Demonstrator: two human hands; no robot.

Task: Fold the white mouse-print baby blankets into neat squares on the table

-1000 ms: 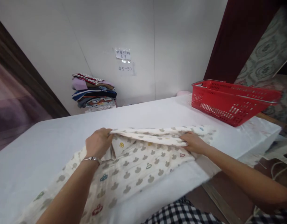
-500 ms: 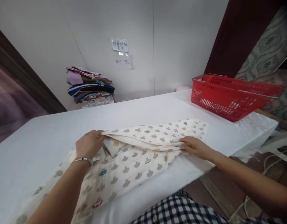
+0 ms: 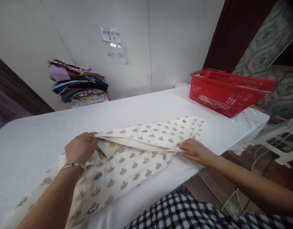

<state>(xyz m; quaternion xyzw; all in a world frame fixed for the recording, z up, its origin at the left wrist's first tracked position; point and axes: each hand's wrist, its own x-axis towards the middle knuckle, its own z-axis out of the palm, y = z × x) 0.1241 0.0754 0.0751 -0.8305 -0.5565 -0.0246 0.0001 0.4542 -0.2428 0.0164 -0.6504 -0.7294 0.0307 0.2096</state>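
Both hands are on the cream printed garment (image 3: 127, 159), spread across the white table (image 3: 141, 108) close to its near edge. The left hand (image 3: 80, 148), a bracelet (image 3: 73, 165) at its wrist, has its fingers curled tight around the folded-over flap's left corner. The right hand (image 3: 196, 152) lies nearly flat, fingers pressing the fold's right end down. Well beyond, a red basket (image 3: 228, 92) sits at the far right corner, folded clothes (image 3: 78, 84) stacked by the wall.

We see a soft cream cloth (image 3: 127, 159) with little brown and colored shapes lying flat near the front edge of the white table (image 3: 141, 111), its top part folded over toward the right.
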